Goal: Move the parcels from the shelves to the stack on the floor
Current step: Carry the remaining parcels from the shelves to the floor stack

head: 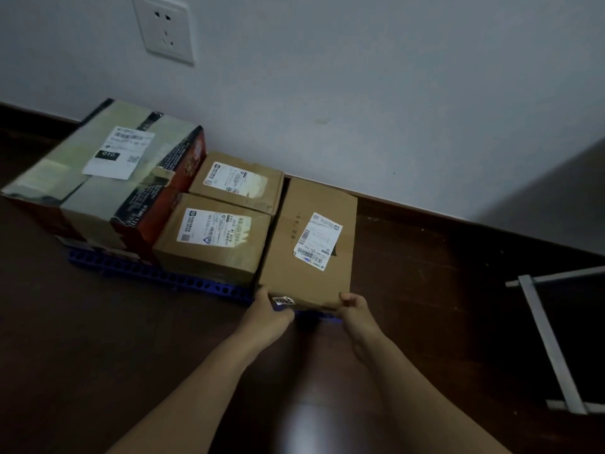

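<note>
A flat cardboard parcel [309, 198] sits at centre frame, its long axis running up the picture from the hands to the wall. It is at the right end of a blue plastic pallet [157, 273], touching two smaller labelled boxes [212, 253]. The left hand [271, 311] and right hand [355, 311] grip its near corners with fingers curled, both equally close.

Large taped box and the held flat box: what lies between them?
In the head view, two small labelled parcels: a near parcel and a far parcel.
</note>
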